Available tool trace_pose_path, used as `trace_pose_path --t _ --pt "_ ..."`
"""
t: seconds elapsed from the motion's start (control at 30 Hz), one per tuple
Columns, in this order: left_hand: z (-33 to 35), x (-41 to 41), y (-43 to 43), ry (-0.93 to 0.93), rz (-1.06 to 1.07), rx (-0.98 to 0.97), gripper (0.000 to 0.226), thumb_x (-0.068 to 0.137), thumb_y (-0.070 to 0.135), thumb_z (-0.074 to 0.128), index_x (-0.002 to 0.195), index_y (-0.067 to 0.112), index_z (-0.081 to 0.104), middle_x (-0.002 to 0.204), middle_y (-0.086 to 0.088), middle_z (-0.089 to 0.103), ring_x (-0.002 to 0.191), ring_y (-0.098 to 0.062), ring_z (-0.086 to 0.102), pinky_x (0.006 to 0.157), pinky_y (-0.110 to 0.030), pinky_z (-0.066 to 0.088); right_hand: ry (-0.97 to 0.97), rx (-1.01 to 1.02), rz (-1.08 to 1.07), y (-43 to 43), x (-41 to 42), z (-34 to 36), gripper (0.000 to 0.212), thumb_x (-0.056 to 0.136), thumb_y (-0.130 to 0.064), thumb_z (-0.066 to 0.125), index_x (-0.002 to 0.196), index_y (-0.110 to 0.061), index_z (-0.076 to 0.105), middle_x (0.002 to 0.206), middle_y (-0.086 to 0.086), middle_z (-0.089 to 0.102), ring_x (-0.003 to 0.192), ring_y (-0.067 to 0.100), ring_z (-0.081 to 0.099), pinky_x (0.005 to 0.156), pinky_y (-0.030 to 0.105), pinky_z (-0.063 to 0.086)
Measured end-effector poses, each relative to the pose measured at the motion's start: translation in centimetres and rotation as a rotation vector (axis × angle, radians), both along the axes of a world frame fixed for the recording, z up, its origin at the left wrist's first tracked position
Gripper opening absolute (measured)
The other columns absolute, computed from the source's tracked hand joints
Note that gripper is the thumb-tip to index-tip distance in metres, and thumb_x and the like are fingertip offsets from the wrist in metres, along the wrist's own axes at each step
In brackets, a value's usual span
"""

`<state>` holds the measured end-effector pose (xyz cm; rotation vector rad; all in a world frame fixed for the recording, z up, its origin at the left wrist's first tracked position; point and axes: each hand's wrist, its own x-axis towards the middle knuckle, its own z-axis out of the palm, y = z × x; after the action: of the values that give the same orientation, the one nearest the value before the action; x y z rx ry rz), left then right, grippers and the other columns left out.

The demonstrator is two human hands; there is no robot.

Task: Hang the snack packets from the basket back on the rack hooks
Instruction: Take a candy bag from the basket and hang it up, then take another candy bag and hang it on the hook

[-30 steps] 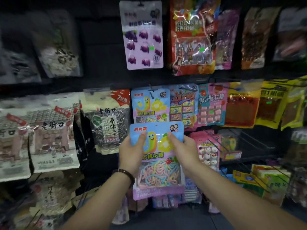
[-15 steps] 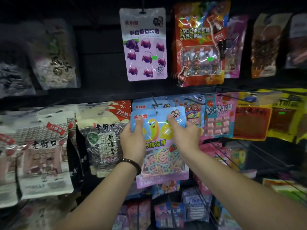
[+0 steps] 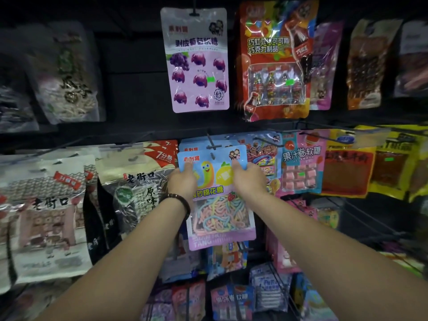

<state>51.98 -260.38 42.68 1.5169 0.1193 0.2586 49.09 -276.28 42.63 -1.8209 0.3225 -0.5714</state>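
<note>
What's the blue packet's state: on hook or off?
Off, apparently: left hand and right hand hold blue packet, hole just below hook.

Dark beaded bracelet [image 3: 177, 201], left wrist

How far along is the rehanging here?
Done: matching blue packets hang on the hook. In hand: left hand and right hand pinch the rainbow-candy packet by its top corners, hole just below the hook tip. Left: slide it on; basket out of view, remainder unknown.
</note>
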Motion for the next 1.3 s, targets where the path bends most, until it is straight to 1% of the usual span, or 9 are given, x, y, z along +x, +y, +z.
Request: trace_pose_path --t 0.2,0.27,0.4,0.5,0.63,0.77,0.93,1.1,1.3 --pt "0.1 2.5 -0.9 0.127 -0.019 -0.034 0.099 0.090 0.077 0.039 0.157 0.005 0.042 0.157 -0.014 0.052 0.139 -0.039 0.054 0.117 -0.056 0.044 0.150 -0.307 0.040 -1.2 0.7 1.1 0.057 0.110 -0.054 0.044 0.122 -0.002 0.065 0.101 0.011 0.069 0.087 0.030 0.065 0.070 0.036 0.045" --pt "-0.2 2.4 -1.3 0.150 0.018 -0.052 0.091 0.099 0.070 0.041 0.160 0.003 0.034 0.161 -0.016 0.047 0.142 -0.040 0.050 0.118 -0.055 0.044 0.214 -0.343 0.056 -1.3 0.6 1.1 0.054 0.109 -0.048 0.050 0.132 0.000 0.061 0.117 0.014 0.068 0.098 0.033 0.066 0.074 0.036 0.048" --pt "-1.7 1.2 -1.7 0.182 0.088 -0.078 0.084 0.103 0.050 0.048 0.161 -0.001 0.015 0.159 -0.023 0.046 0.139 -0.043 0.053 0.116 -0.056 0.046 0.270 -0.405 0.129 -1.2 -1.2 -0.2 0.048 0.105 -0.034 0.065 0.139 -0.002 0.055 0.111 0.012 0.065 0.091 0.029 0.066 0.071 0.037 0.052" --pt "-2.9 -1.6 -1.9 0.192 0.088 -0.079 0.087 0.095 0.049 0.055 0.160 0.009 0.013 0.157 -0.018 0.046 0.136 -0.040 0.054 0.114 -0.056 0.047 0.255 -0.438 0.136 -1.2 -3.8 -2.8 0.075 0.103 -0.035 0.070 0.158 -0.001 0.033 0.141 0.020 0.060 0.117 0.038 0.067 0.075 0.033 0.049" --pt "-6.2 -9.3 -2.0 0.013 0.040 0.034 0.065 0.101 0.029 0.067 0.152 0.014 0.030 0.141 -0.005 0.049 0.116 -0.025 0.057 0.097 -0.043 0.051 0.164 -0.498 0.156 -1.3 -8.5 -8.1 0.050 0.103 -0.034 0.067 0.143 -0.011 0.048 0.134 0.011 0.057 0.103 0.026 0.061 0.069 0.027 0.046" --pt "-14.6 -16.9 0.2 -0.331 -0.128 0.363 0.025 0.099 0.015 0.071 0.113 0.027 0.054 0.118 0.005 0.060 0.102 -0.006 0.062 0.088 -0.024 0.056 0.032 -0.575 0.156 -1.2 -14.7 -14.9 0.018 0.101 -0.028 0.064 0.117 -0.024 0.058 0.115 -0.002 0.057 0.100 0.019 0.060 0.085 0.037 0.053" --pt "-27.8 -22.7 4.1 -0.250 -0.471 0.715 0.014 0.093 0.021 0.066 0.102 0.030 0.062 0.100 0.017 0.062 0.093 -0.003 0.064 0.082 -0.023 0.052 0.056 -0.541 0.223 -0.6 -20.7 -25.9 0.005 0.093 -0.021 0.064 0.098 -0.021 0.065 0.093 -0.003 0.065 0.087 0.020 0.064 0.080 0.038 0.053" --pt "-38.2 -26.4 8.0 -0.154 -0.640 0.933 0.015 0.092 0.025 0.065 0.098 0.037 0.059 0.096 0.022 0.058 0.088 0.005 0.058 0.082 -0.017 0.043 0.376 -0.317 0.257 0.2 -25.9 -38.4 0.016 0.091 -0.010 0.074 0.083 -0.022 0.067 0.068 -0.014 0.064 0.063 0.000 0.060 0.067 0.019 0.046" --pt "-47.7 -28.5 10.4 0.019 -0.714 0.991 0.018 0.092 0.016 0.072 0.101 0.031 0.069 0.101 0.016 0.064 0.091 -0.005 0.061 0.088 -0.027 0.049 0.852 0.151 0.148 1.0 -30.9 -51.2 0.017 0.097 -0.016 0.072 0.081 -0.022 0.072 0.076 0.003 0.074 0.064 0.020 0.071 0.052 0.030 0.058"
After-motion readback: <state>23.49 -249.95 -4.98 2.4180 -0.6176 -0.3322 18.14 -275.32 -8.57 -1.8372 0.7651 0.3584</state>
